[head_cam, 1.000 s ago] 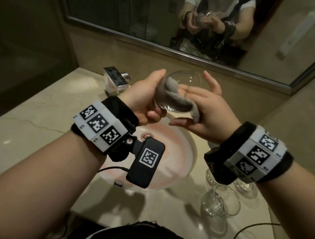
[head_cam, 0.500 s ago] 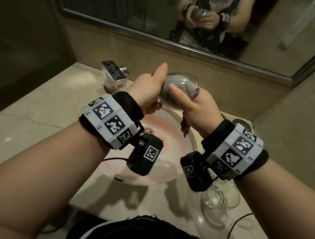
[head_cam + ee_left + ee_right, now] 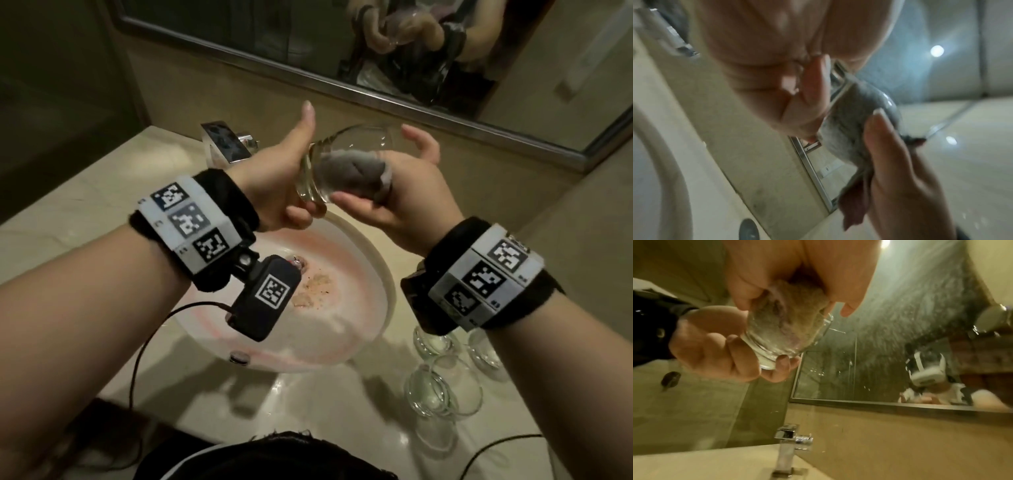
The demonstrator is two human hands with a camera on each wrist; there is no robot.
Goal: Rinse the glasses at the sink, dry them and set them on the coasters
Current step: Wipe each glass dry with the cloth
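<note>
1. A pale stone worktop (image 3: 68, 212) runs under a wall mirror (image 3: 308, 44), with a round white sink (image 3: 370, 274) sunk into it; the sink serves as the landmark here.
2. A square chrome tap (image 3: 222, 140) stands on the worktop behind the sink, to its left rear.
3. The left hand (image 3: 274, 178) is above the rear rim of the sink. Its fingers curl under the thick base of a clear glass (image 3: 346, 161), and its thumb points straight up, clear of the glass.
4. The glass lies tilted on its side above the sink's rear edge, base toward the left hand, mouth toward the right hand (image 3: 404, 195).
5. A grey cloth (image 3: 349, 171) is stuffed into the glass. The right hand's grip closes on the cloth at the mouth, the thumb under it, while its other fingers spread open around the far side of the bowl.
6. Three more glasses (image 3: 442, 387) stand close together on the worktop just right of the sink, at its front.
7. A black cable (image 3: 137, 356) hangs across the sink's front left.
</note>
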